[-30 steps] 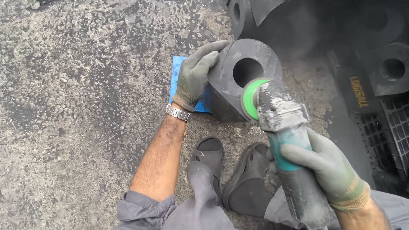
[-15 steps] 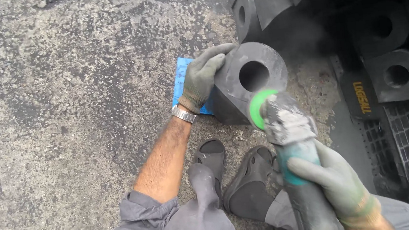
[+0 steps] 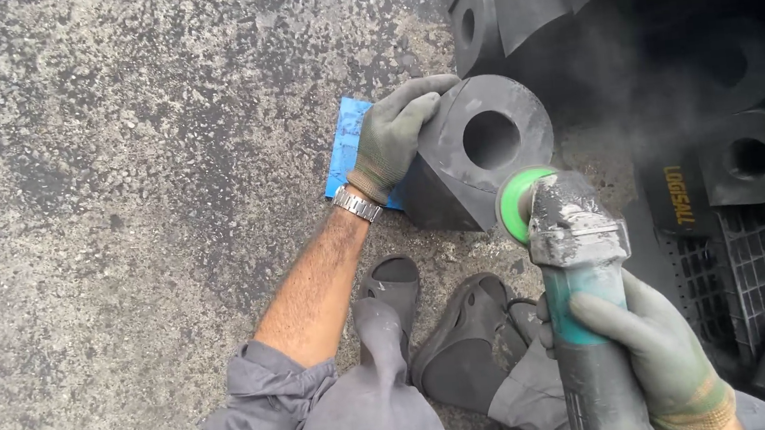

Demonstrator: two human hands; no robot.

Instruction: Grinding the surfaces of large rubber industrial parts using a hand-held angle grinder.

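Observation:
A dark rubber block (image 3: 475, 155) with a round hole through it lies on the rough concrete, partly over a blue pad (image 3: 346, 144). My left hand (image 3: 393, 134), in a grey-green glove, rests flat on the block's upper left side and steadies it. My right hand (image 3: 658, 357), also gloved, grips the body of an angle grinder (image 3: 574, 262). The grinder's green disc (image 3: 517, 202) touches the block's lower right edge. Fine dust drifts up to the right of the block.
More black holed rubber blocks (image 3: 751, 156) are stacked at the top and right. A black plastic crate (image 3: 751, 254) stands at the right. My grey sandals (image 3: 440, 322) sit just below the block. Bare concrete spreads to the left.
The grinder's disc has shifted slightly along the block's lower right edge. My left hand stays on the block. The view has drifted a little.

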